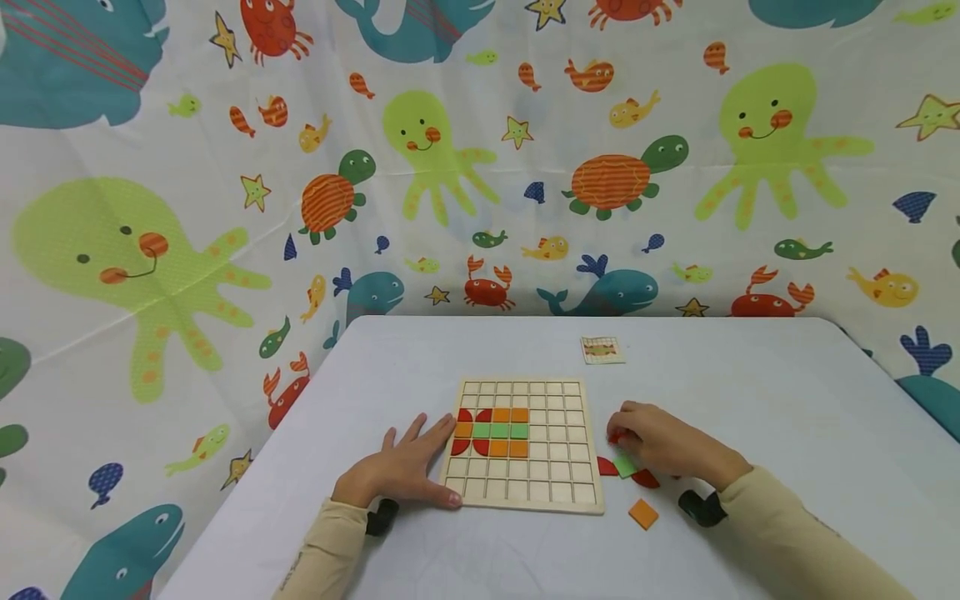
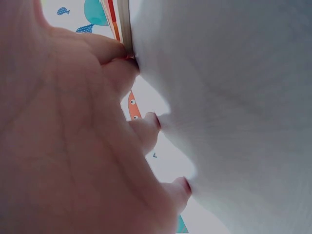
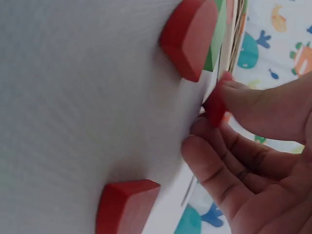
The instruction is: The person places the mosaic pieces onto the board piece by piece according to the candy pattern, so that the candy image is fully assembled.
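Observation:
A wooden grid board (image 1: 557, 450) lies on the white table. In its left columns, orange squares, a row of green squares (image 1: 500, 431) and red quarter-round pieces fill several cells. My left hand (image 1: 401, 471) rests with spread fingers along the board's left edge, thumb by the near corner. Right of the board, my right hand (image 1: 660, 437) pinches a red wooden piece (image 3: 216, 105) between thumb and fingers, close over the table. Beside that hand lie a loose green square (image 1: 624, 465), a red piece (image 1: 606, 467) and another red piece (image 1: 645, 479).
Nearer the front lies a loose orange square (image 1: 643, 514). A small picture card (image 1: 602, 350) sits beyond the board, towards the table's back edge. Behind the table hangs a sheet (image 1: 517, 192) printed with sea animals. Dark wrist cameras show at both wrists.

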A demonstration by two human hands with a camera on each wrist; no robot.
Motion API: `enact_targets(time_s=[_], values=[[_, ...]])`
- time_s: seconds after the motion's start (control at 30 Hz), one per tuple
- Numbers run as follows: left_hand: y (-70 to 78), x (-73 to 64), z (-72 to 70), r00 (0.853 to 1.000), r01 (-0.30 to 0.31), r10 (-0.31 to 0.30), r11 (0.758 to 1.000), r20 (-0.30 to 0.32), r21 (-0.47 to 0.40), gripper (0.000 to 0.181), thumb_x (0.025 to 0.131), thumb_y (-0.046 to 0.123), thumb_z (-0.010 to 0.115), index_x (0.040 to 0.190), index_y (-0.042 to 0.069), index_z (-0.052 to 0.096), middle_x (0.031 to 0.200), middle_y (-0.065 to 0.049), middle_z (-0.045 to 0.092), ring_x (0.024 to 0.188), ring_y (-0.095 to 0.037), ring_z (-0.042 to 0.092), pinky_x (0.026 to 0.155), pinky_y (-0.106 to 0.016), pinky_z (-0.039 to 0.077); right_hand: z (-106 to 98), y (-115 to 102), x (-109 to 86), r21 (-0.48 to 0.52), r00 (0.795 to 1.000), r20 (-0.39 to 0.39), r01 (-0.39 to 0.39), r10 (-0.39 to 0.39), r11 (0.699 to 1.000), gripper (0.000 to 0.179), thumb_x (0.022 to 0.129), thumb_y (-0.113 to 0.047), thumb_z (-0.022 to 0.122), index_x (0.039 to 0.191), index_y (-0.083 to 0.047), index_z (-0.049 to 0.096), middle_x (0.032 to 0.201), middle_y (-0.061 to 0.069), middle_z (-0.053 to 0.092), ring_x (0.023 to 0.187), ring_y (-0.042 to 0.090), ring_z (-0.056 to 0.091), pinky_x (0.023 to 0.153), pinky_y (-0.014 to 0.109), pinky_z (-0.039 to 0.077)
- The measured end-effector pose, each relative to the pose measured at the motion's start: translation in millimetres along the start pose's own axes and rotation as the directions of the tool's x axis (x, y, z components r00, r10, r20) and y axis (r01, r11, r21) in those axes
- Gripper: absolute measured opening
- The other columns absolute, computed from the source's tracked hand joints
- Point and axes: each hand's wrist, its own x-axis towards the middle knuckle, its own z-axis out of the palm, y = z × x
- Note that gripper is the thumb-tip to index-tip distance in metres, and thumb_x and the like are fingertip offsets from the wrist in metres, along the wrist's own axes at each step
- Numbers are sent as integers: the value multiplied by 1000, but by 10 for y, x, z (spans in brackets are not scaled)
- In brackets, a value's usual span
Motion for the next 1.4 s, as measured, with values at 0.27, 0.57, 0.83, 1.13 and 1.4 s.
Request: enact_targets(time_s=[0.27, 0.57, 0.83, 1.13, 1.4], values=[[-8, -11, -5, 1000, 0, 0, 1000, 2, -1, 124, 75, 61, 89, 172, 15, 27, 178, -5, 22, 163, -40, 3, 121, -76, -3, 48, 84, 176, 37, 998, -70, -7, 10, 999, 16, 99, 8, 67, 103, -4, 77, 92, -4, 67, 86, 18, 60, 84, 40, 61], [-7, -4, -19, 1000, 1, -1, 1000, 3, 7, 125, 76, 61, 90, 172, 15, 25, 178, -4, 21, 163, -39, 3, 122, -75, -2, -62, -44, 354, 175, 997, -74, -11, 24, 984, 25, 95, 11, 64, 110, -1, 80, 97, 2, 72, 83, 19, 60, 75, 32, 58], [15, 7, -22, 1000, -5, 5, 1000, -1, 6, 124, 76, 59, 90, 172, 15, 25, 178, -4, 22, 163, -39, 4, 122, -75, 0, -59, -193, 551, 219, 996, -75, -38, 55, 975, 7, 96, 1, 73, 96, -6, 72, 87, -2, 67, 79, 17, 61, 73, 31, 56], [18, -18, -44, 1000, -20, 20, 1000, 9, 15, 124, 78, 59, 89, 172, 12, 24, 178, -5, 20, 163, -41, 4, 121, -76, 0, 22, -316, 770, 257, 995, -83, -39, 62, 966, 5, 95, 0, 75, 96, -5, 74, 86, -1, 68, 81, 19, 59, 77, 35, 55], [20, -33, -46, 1000, -23, 23, 1000, 8, 9, 123, 78, 58, 90, 172, 12, 24, 178, -5, 21, 163, -41, 4, 121, -76, 0, 107, -414, 965, 275, 997, -53, -46, 62, 960, 3, 94, -3, 76, 96, -3, 75, 86, 1, 68, 82, 19, 59, 77, 34, 55]])
